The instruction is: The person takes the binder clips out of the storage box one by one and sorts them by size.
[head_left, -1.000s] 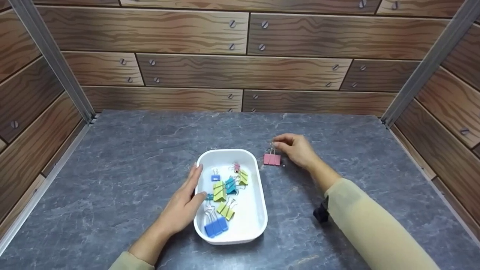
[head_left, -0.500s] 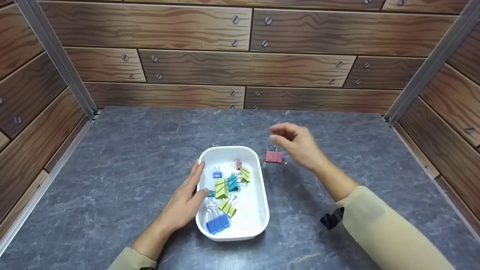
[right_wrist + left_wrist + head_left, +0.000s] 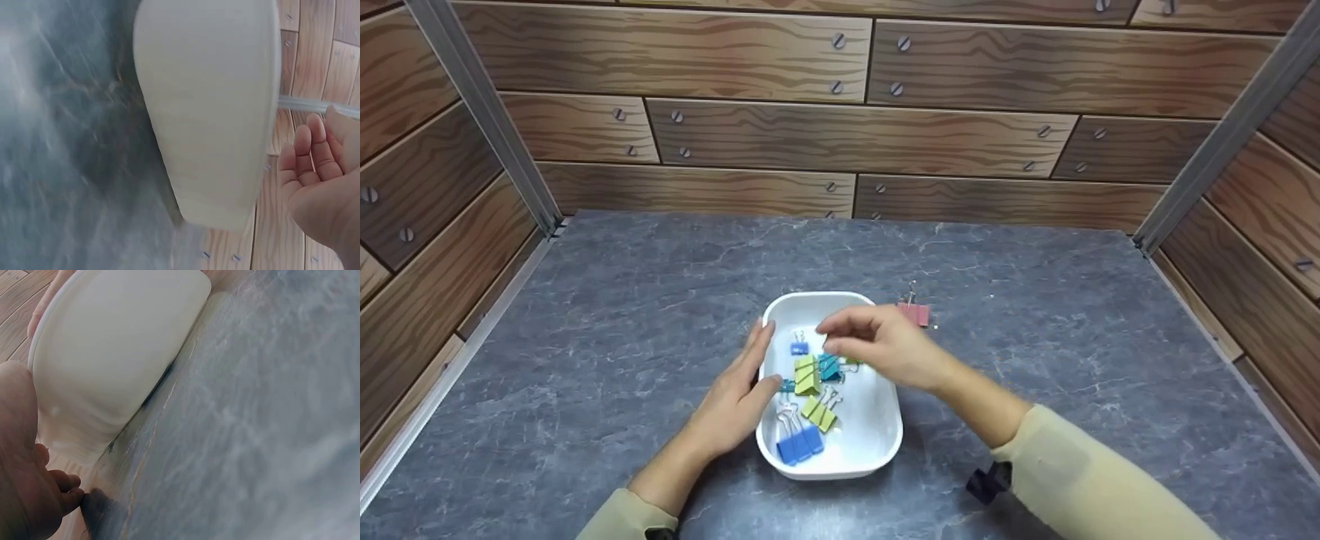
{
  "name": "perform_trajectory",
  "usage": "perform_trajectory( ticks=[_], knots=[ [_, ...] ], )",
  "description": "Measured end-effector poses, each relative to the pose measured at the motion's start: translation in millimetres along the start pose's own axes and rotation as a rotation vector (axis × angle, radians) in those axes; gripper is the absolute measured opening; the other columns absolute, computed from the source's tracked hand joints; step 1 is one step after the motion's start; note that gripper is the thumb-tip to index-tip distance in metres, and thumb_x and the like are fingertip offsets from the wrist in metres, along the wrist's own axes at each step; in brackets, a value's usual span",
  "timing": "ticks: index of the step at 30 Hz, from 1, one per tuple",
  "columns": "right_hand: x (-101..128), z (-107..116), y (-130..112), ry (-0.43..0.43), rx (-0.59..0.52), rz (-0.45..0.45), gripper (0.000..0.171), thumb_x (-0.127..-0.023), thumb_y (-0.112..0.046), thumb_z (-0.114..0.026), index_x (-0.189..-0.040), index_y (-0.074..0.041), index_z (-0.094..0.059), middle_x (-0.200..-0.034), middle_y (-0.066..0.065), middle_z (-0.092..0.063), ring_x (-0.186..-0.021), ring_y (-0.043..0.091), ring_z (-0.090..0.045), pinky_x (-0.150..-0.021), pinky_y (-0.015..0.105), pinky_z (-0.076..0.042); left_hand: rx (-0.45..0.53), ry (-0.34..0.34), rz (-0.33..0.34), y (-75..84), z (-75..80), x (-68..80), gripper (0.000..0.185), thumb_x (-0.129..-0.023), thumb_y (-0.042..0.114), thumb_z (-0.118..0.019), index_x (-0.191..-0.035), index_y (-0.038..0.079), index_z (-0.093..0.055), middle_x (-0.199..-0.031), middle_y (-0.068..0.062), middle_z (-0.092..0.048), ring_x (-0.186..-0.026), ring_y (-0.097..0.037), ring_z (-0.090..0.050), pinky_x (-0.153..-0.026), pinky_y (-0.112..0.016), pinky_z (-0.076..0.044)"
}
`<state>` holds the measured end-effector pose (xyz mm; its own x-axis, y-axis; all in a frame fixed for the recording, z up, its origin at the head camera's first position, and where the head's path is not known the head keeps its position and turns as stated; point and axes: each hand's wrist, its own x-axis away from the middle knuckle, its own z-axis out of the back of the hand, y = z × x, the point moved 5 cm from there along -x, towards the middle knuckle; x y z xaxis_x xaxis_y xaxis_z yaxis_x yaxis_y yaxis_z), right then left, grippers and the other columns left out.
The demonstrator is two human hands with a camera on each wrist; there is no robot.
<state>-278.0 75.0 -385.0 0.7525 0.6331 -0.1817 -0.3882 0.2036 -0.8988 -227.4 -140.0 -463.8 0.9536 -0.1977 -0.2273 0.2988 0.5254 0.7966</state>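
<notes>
A white plastic tray (image 3: 877,442) holds several binder clips. Among them are a large blue clip (image 3: 800,445), a small blue clip (image 3: 799,349), yellow-green clips (image 3: 806,375) and a teal clip (image 3: 829,367). My left hand (image 3: 731,401) holds the tray's left wall, thumb over the rim and fingers along the outside. Over the tray's far right part hovers my right hand (image 3: 896,349), fingers loosely bent and nothing visible between them. It covers part of a yellow-green clip. Behind that hand, outside the tray, a pink binder clip (image 3: 915,313) stands on the table.
The grey marbled table (image 3: 660,300) extends around the tray. Wood-patterned walls (image 3: 765,142) with metal corner posts (image 3: 1215,135) enclose it at the back and sides. A tiny pale speck lies beside the pink clip.
My right hand let go of the large pink clip, lifted, and moved left and nearer over the tray, now hiding the small pink clip inside. My left hand stays on the tray.
</notes>
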Motion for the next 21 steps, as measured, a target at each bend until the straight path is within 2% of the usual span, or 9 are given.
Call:
perform_trajectory(
  ticks=[6,16,21],
  knots=[
    [0,-20,3,-0.061,-0.018,0.016,0.023,-0.099,-0.007,-0.074,-0.12,0.002,-0.076,-0.11,0.017,-0.075,-0.097,0.016,-0.071,-0.088,0.029,-0.06,-0.004,-0.001,-0.007,-0.3,-0.1,-0.3,0.072,-0.106,0.021,-0.055,-0.171,0.019,-0.023,-0.176,-0.012,-0.015,-0.159,-0.035,-0.023,-0.126,-0.057,-0.022],
    [1,-40,10,-0.141,0.016,0.01,0.022,-0.097,-0.005,-0.076,-0.117,0.005,-0.076,-0.103,0.013,-0.078,-0.092,0.011,-0.071,-0.086,0.027,-0.06,-0.007,-0.001,0.005,-0.7,0.1,-0.3,0.072,-0.106,0.022,-0.055,-0.171,0.02,-0.024,-0.176,-0.012,-0.015,-0.159,-0.034,-0.023,-0.126,-0.058,-0.022],
    [1,-43,13,-0.15,0.057,-0.014,0.023,-0.097,-0.007,-0.077,-0.117,0.004,-0.077,-0.103,0.008,-0.079,-0.092,0.01,-0.071,-0.085,0.027,-0.06,-0.001,-0.002,-0.005,-0.7,0.2,0.0,0.072,-0.106,0.022,-0.055,-0.171,0.018,-0.024,-0.176,-0.013,-0.016,-0.159,-0.033,-0.022,-0.126,-0.057,-0.022]
  ],
)
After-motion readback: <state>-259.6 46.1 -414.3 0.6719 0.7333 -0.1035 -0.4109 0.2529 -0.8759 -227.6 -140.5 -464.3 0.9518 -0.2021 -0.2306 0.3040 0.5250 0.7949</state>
